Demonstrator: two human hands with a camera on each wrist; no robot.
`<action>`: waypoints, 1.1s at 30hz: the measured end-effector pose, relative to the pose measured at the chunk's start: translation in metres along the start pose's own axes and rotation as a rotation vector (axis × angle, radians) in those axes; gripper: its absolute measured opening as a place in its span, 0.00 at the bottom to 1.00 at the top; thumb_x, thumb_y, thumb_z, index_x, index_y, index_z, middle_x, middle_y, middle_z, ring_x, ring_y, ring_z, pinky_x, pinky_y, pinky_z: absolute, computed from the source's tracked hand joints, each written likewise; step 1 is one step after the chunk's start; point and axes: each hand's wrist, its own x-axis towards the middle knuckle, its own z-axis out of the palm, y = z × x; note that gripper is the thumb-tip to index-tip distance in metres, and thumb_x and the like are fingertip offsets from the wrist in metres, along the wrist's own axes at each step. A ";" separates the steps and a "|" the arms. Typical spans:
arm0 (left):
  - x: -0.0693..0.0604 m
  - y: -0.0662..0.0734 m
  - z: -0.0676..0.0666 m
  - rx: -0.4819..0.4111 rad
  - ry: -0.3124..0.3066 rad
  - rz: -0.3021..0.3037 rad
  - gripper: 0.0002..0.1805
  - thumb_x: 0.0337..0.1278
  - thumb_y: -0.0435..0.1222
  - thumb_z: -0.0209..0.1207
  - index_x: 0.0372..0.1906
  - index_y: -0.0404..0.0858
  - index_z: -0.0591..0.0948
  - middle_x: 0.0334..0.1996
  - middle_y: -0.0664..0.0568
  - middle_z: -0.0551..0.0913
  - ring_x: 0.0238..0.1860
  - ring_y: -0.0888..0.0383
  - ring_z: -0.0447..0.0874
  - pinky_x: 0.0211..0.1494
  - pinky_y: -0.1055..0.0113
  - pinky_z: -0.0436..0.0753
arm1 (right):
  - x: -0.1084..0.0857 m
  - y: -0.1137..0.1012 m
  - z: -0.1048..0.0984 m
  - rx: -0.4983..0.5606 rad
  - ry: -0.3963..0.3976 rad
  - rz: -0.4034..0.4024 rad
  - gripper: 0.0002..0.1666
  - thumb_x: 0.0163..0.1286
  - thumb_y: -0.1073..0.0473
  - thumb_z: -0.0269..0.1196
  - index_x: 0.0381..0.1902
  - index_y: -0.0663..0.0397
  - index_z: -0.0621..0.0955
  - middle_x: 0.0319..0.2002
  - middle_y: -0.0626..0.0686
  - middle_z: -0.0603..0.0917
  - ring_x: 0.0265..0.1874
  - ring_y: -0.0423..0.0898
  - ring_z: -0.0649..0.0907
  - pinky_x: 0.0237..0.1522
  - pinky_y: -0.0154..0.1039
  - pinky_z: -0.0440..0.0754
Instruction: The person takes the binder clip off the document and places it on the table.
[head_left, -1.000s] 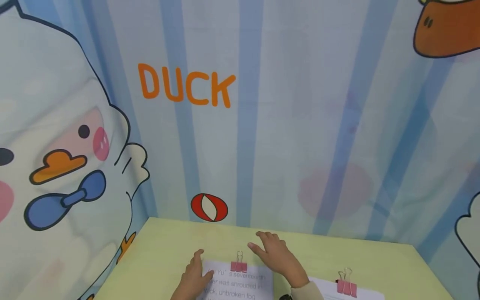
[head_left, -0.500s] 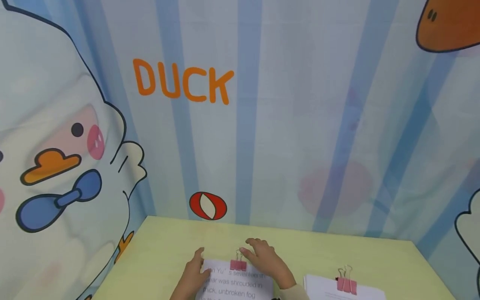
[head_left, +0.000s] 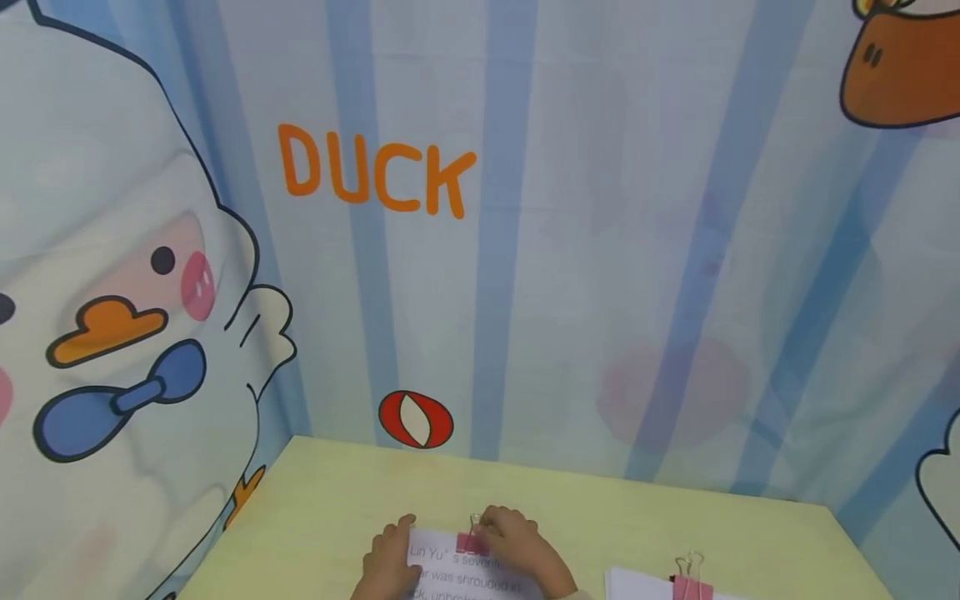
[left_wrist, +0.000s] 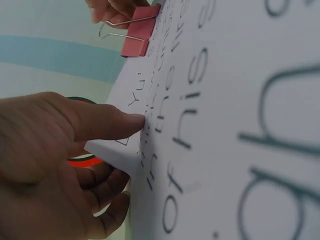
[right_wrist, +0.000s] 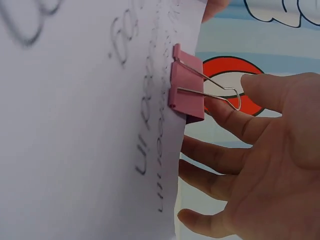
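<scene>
On the pale-yellow counter (head_left: 337, 483), near its far edge, smooth white printed paper (head_left: 465, 579) carries a boxy pink wire-handled binder clip (right_wrist: 187, 82). The left hand (head_left: 386, 560) pinches the paper's left edge; the right hand (head_left: 523, 550) has its grip spread about the clip.

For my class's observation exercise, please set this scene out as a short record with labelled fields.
Surface: pale yellow tabletop
Main item: printed page, its text beginning "Lin Yu's"
Fastener: pink binder clip on the page's top edge
Left hand: thumb on the page, near its left edge
Right hand: at the clip's wire handles; whether it pinches them is unclear
Farther right: white paper with a second pink binder clip
Behind: blue-striped backdrop with orange word DUCK
</scene>
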 end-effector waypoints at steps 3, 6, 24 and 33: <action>-0.001 -0.002 -0.001 0.015 -0.006 -0.010 0.37 0.37 0.22 0.70 0.61 0.27 0.73 0.45 0.35 0.77 0.46 0.36 0.76 0.50 0.34 0.75 | 0.000 -0.002 0.003 0.094 -0.004 -0.012 0.13 0.77 0.52 0.57 0.39 0.54 0.82 0.32 0.45 0.81 0.30 0.42 0.77 0.38 0.46 0.74; 0.000 0.000 -0.003 -0.002 -0.014 -0.038 0.36 0.39 0.22 0.70 0.61 0.27 0.73 0.45 0.36 0.77 0.47 0.36 0.75 0.52 0.34 0.74 | 0.001 -0.005 0.002 0.174 0.012 -0.030 0.13 0.77 0.53 0.57 0.40 0.57 0.81 0.31 0.46 0.81 0.29 0.42 0.77 0.36 0.42 0.77; -0.003 -0.001 -0.006 -0.039 -0.031 -0.080 0.33 0.39 0.22 0.71 0.58 0.28 0.76 0.44 0.38 0.78 0.47 0.37 0.76 0.56 0.35 0.73 | 0.005 -0.007 0.010 0.205 0.074 0.011 0.24 0.68 0.56 0.68 0.53 0.71 0.81 0.40 0.54 0.86 0.43 0.54 0.85 0.49 0.53 0.83; -0.001 0.002 -0.009 -0.034 -0.029 -0.088 0.32 0.39 0.22 0.71 0.56 0.29 0.76 0.44 0.38 0.79 0.47 0.38 0.76 0.55 0.35 0.73 | 0.007 -0.011 0.014 0.203 0.110 -0.012 0.20 0.71 0.58 0.66 0.51 0.71 0.82 0.39 0.52 0.85 0.41 0.51 0.85 0.44 0.47 0.84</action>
